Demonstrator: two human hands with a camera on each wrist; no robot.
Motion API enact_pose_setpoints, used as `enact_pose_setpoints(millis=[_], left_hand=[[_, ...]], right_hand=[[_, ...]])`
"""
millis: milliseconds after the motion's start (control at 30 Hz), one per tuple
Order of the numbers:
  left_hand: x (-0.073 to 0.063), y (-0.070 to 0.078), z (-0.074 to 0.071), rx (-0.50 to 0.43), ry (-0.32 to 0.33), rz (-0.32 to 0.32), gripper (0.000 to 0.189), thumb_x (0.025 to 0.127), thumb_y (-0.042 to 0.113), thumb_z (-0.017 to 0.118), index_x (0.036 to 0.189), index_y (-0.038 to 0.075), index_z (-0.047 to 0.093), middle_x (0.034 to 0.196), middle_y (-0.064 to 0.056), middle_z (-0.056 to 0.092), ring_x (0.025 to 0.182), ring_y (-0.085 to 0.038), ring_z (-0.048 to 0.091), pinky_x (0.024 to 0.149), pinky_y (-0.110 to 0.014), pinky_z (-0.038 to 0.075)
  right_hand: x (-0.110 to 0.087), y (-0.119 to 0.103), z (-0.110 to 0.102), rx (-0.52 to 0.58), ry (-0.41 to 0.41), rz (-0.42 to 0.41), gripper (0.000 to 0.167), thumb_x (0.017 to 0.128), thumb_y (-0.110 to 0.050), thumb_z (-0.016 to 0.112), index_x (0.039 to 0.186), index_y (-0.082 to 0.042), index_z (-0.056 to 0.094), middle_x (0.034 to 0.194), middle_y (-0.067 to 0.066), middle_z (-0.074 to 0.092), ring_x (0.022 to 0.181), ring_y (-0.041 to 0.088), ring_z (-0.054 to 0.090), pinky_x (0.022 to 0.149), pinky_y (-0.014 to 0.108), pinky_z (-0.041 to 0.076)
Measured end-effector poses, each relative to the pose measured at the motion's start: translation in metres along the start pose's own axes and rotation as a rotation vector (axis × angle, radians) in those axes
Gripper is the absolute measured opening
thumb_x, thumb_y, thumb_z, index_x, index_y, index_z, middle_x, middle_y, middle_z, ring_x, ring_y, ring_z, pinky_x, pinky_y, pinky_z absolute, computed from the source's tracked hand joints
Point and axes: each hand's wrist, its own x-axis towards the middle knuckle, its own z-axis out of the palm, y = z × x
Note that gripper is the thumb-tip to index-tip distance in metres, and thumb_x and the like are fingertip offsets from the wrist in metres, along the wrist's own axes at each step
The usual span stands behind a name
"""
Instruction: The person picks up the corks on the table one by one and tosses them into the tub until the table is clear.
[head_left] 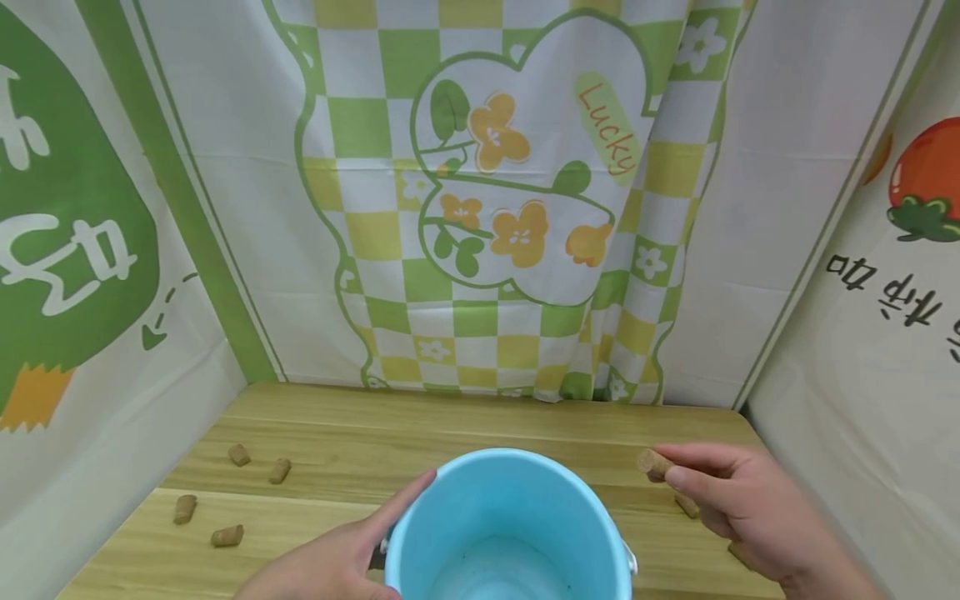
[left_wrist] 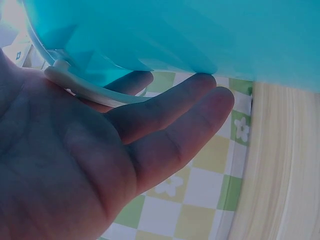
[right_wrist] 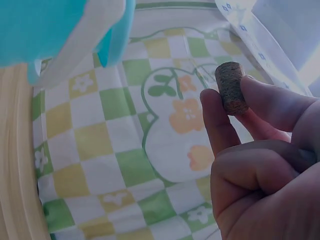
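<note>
A light blue bucket (head_left: 502, 500) stands at the table's near edge, its inside showing no objects. My left hand (head_left: 341, 546) rests against the bucket's left side, its index finger straight along the outside of the rim. In the left wrist view, extended fingers (left_wrist: 175, 115) touch the blue wall beside the white handle (left_wrist: 95, 92). Right of the bucket, my right hand (head_left: 757, 508) pinches a cork (head_left: 654, 463) between thumb and fingertips, raised over the table. That cork (right_wrist: 231, 89) appears whole in the right wrist view. Partly behind the right hand lies another cork (head_left: 686, 505).
Several corks lie scattered on the wooden table (head_left: 337, 442) to the left, one cork (head_left: 227, 536) nearest the bucket. A further cork (head_left: 738, 553) is mostly covered by the right hand. A checked curtain (head_left: 480, 333) hangs behind the table, with printed cloth walls on both sides.
</note>
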Motion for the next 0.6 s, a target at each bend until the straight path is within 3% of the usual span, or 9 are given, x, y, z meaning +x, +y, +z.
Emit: enact_pose_setpoints(millis=[267,367,433,500,600], left_hand=[[0.000,0.001,0.000,-0.013,-0.007,0.000,0.104,0.090,0.022,0.077,0.160,0.040,0.003,0.155,-0.021,0.023,0.120,-0.029,0.052,0.090,-0.036,0.048],[0.000,0.001,0.000,-0.007,-0.008,0.008,0.104,0.090,0.022,0.077,0.160,0.039,0.002,0.155,-0.022,0.022,0.121,-0.029,0.052,0.090,-0.035,0.048],[-0.001,0.001,0.000,0.002,-0.006,0.014,0.104,0.090,0.022,0.077,0.160,0.039,0.002,0.154,-0.022,0.023,0.120,-0.028,0.052,0.090,-0.035,0.048],[-0.001,0.001,0.000,0.006,-0.003,0.017,0.104,0.090,0.023,0.078,0.160,0.039,0.002,0.154,-0.022,0.023,0.120,-0.028,0.052,0.090,-0.035,0.049],[-0.001,0.002,0.001,0.005,-0.004,0.019,0.104,0.090,0.023,0.077,0.160,0.039,0.002,0.154,-0.022,0.024,0.120,-0.028,0.053,0.090,-0.035,0.049]], right_hand=[[0.004,-0.005,0.023,-0.125,-0.023,0.068,0.029,0.100,-0.007,0.060,0.128,-0.001,0.067,0.111,0.007,0.072,0.049,0.020,0.017,0.042,0.032,0.024],[0.005,-0.007,0.029,-0.140,-0.052,0.101,0.033,0.100,-0.010,0.061,0.131,0.004,0.063,0.082,-0.001,0.068,0.047,0.019,0.017,0.042,0.032,0.024],[0.006,-0.008,0.034,-0.150,-0.065,0.118,0.036,0.100,-0.012,0.063,0.131,0.005,0.062,0.063,-0.005,0.052,0.045,0.019,0.016,0.041,0.032,0.025],[0.007,-0.009,0.038,-0.158,-0.076,0.139,0.037,0.099,-0.015,0.064,0.131,0.004,0.063,0.054,-0.006,0.032,0.045,0.019,0.016,0.041,0.031,0.026],[0.009,-0.010,0.043,-0.137,-0.096,0.167,0.039,0.098,-0.016,0.065,0.131,0.004,0.063,0.053,-0.006,0.029,0.046,0.018,0.016,0.043,0.031,0.026]])
